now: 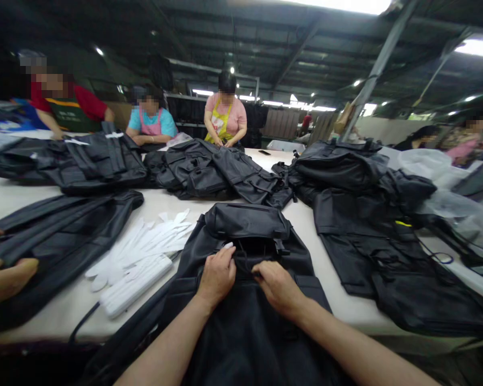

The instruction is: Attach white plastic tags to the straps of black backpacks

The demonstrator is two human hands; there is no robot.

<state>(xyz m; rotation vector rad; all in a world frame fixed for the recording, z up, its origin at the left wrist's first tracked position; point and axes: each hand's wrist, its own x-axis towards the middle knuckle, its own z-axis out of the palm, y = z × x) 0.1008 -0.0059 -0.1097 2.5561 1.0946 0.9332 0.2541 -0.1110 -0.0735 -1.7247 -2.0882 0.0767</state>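
A black backpack (245, 332) lies in front of me over the table's near edge, its top flap (247, 221) folded away to the far side. Below the flap a dark opening shows, with thin black cord inside it. My left hand (218, 271) is closed on the left side of the opening's rim; something small and white shows at its fingertips. On the other side, my right hand (277, 287) pinches black material at the rim. Whether it grips the cord or the fabric edge, I cannot tell.
White strips (145, 244) and a white power strip (134, 284) lie to the left. Another person's hand (8, 279) holds a black bag (64, 230) there. Black bags (358, 236) are piled right and across the table (153, 206). Several people work opposite.
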